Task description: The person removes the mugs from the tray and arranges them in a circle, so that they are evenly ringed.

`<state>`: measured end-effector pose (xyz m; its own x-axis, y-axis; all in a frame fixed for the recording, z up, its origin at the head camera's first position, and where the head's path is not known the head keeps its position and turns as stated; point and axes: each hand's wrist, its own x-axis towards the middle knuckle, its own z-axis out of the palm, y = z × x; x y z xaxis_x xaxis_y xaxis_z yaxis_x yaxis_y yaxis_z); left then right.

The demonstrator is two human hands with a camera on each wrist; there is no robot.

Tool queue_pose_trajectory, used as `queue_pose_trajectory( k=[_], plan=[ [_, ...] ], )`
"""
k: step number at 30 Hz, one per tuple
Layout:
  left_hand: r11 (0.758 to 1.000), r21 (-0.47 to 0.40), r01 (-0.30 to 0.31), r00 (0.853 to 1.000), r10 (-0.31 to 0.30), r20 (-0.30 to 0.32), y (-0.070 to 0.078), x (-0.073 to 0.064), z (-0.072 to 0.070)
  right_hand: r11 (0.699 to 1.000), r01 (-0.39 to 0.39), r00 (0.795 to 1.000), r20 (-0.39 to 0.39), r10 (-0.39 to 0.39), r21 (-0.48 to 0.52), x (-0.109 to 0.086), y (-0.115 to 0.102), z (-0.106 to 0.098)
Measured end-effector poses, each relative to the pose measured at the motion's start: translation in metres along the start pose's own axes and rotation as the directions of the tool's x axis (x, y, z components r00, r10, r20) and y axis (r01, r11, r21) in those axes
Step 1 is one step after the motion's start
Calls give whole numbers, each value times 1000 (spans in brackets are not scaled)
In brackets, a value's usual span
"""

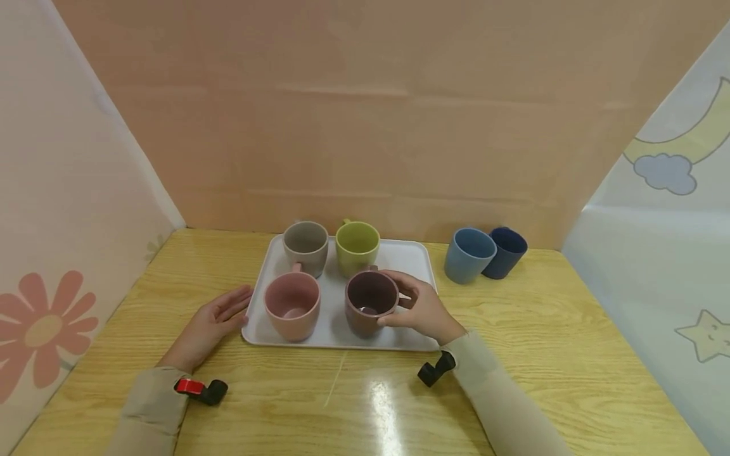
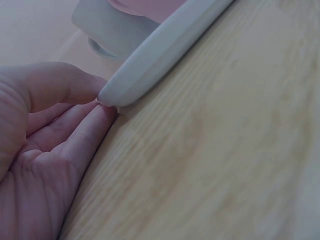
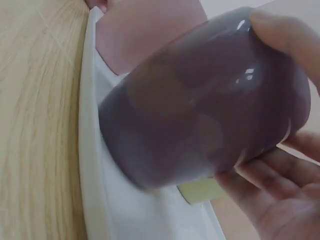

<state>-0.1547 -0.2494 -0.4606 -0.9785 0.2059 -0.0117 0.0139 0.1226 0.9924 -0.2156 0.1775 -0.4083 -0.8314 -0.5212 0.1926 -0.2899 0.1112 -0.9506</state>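
Observation:
A white tray (image 1: 336,339) carries several mugs. My right hand (image 1: 424,310) grips a purple-brown mug (image 1: 362,323) at the tray's front right, the thumb on its near side and the fingers round the far side by the handle. In the right wrist view, this mug (image 3: 175,105) has its base close over the tray. My left hand (image 1: 213,323) is at the tray's left edge; in the left wrist view, thumb and fingertips pinch the rim (image 2: 145,65). A pink mug (image 1: 292,316) stands front left, its handle pointing back.
Behind, on the tray, stand a grey mug (image 1: 308,250) and a yellow-green mug (image 1: 357,250). Right of the tray, a light blue mug (image 1: 464,263) and a dark blue mug (image 1: 504,256) stand close together on the wooden table (image 1: 274,399). Sheets wall the table in at the back and sides.

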Motion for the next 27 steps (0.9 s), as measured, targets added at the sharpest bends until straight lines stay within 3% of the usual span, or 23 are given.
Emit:
queue_pose_trajectory(
  k=[10,18,27],
  plan=[
    [1000,-9,-4,1000,4,6,1,-1,1,997,-59,986,-162,51,-46,-28,-3,-19],
    [1000,4,-9,1000,9,0,0,-1,0,993,-97,944,-322,70,-67,-49,-10,-38],
    [1000,12,6,1000,-6,-5,-1,1,0,978,-126,919,-391,52,-166,-80,-25,-67]
  ],
)
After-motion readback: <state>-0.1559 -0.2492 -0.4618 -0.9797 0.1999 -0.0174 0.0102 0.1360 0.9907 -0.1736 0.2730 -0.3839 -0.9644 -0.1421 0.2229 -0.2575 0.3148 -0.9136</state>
